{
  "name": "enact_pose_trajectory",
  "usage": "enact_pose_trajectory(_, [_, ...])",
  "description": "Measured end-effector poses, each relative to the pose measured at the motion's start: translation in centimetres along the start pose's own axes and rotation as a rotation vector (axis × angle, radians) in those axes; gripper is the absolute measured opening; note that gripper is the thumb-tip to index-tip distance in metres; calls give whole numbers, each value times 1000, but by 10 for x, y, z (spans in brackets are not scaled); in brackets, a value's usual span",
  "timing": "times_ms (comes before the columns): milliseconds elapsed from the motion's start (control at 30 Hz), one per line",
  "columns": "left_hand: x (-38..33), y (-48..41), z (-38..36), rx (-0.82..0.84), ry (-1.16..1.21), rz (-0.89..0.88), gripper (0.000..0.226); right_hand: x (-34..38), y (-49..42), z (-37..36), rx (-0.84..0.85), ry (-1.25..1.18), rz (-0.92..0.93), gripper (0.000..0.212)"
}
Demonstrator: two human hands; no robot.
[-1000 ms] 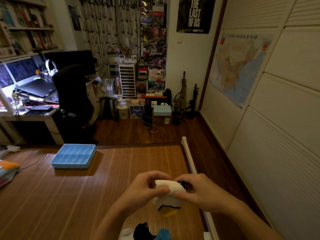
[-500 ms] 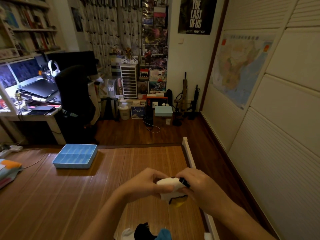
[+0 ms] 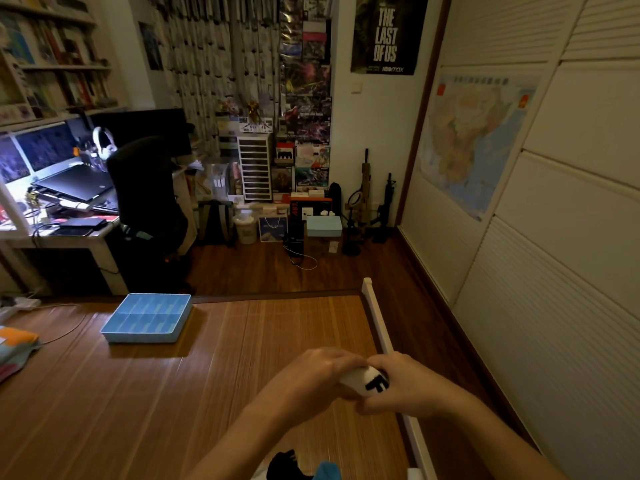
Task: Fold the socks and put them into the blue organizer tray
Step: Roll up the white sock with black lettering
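Note:
A white sock [image 3: 360,380] with a black mark is bunched into a small bundle between both hands, above the bamboo mat [image 3: 214,368]. My left hand [image 3: 311,375] wraps its left side and my right hand [image 3: 405,386] grips its right side and underside. Most of the sock is hidden by my fingers. The blue organizer tray [image 3: 147,318] with several empty compartments sits on the mat, far to the left and beyond my hands. More socks [image 3: 298,467], black, blue and white, lie at the bottom edge below my arms.
A white bed rail [image 3: 377,320] runs along the mat's right edge, with wooden floor beyond. Folded colourful cloth [image 3: 15,351] lies at the mat's left edge, near a cable [image 3: 65,332]. A desk and black chair [image 3: 149,199] stand behind the tray.
The sock has been rolled tighter; its yellow hanging end no longer shows and a black mark now faces up. Both hands closed further around it and stayed in about the same place.

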State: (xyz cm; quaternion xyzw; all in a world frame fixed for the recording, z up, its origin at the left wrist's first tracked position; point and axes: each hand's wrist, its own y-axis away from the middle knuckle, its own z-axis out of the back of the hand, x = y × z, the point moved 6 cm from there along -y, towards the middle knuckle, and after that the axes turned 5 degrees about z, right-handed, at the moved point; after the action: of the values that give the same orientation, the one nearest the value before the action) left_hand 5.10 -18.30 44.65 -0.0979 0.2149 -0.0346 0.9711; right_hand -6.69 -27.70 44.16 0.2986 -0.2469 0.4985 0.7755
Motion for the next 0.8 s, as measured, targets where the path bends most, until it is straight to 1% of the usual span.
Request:
enact_pose_trajectory(67, [-1, 1, -7, 29, -20, 24, 51, -3, -2, -4, -14, 14, -16, 37])
enact_pose_trajectory(133, [0, 1, -11, 57, -6, 69, 51, -6, -4, -8, -87, 62, -25, 35])
enact_pose_trajectory(233, [2, 0, -13, 123, 29, 174, 45, -7, -5, -14, -205, 247, -24, 34])
enact_pose_trajectory(333, [4, 0, -13, 170, 86, 251, 38, -2, -8, -17, -297, 420, 37, 35])
enact_pose_trajectory(500, [12, 0, -4, 222, 108, 309, 37, 14, -10, -20, -364, 526, 166, 33])
enact_pose_trajectory(567, [13, 1, -2, 235, 126, 306, 38, 18, -11, -21, -365, 544, 174, 35])
enact_pose_trajectory(667, [17, 2, -3, 220, 49, 330, 42, 23, -12, -24, -362, 512, 154, 36])
enact_pose_trajectory(800, [21, 0, -6, 146, -68, 341, 41, 23, -15, -20, -309, 360, 35, 44])
